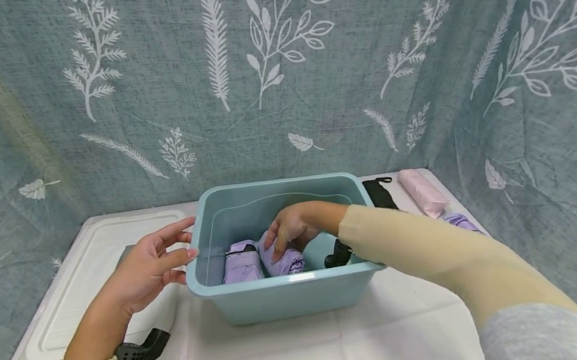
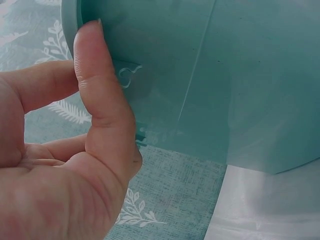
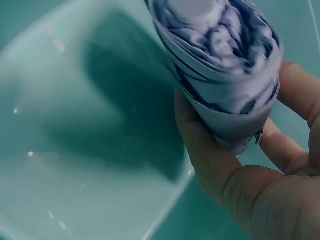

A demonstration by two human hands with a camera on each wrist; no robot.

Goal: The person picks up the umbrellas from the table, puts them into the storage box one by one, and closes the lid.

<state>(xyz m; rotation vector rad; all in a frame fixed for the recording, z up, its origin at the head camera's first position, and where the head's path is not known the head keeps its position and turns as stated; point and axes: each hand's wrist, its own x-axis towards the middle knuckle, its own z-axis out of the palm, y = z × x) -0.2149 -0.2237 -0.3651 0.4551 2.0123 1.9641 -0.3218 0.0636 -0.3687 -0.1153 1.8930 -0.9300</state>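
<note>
A rolled lavender fabric bundle (image 1: 285, 266) is gripped by the curled right hand (image 1: 295, 225) inside a rectangular pale-blue plastic tub (image 1: 292, 298), whose rim is pinched by the left hand (image 1: 149, 266).

Leaf-patterned curtain (image 1: 251, 142) behind white-covered table (image 1: 394, 335)

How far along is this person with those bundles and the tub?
If this is packing, it looks partway. One lavender bundle already lies in the tub; the right hand grips a second bundle inside it. Seemingly left: the pink bundle, purple bundle and black item outside, and perhaps fitting the white lid, which lies off.
</note>
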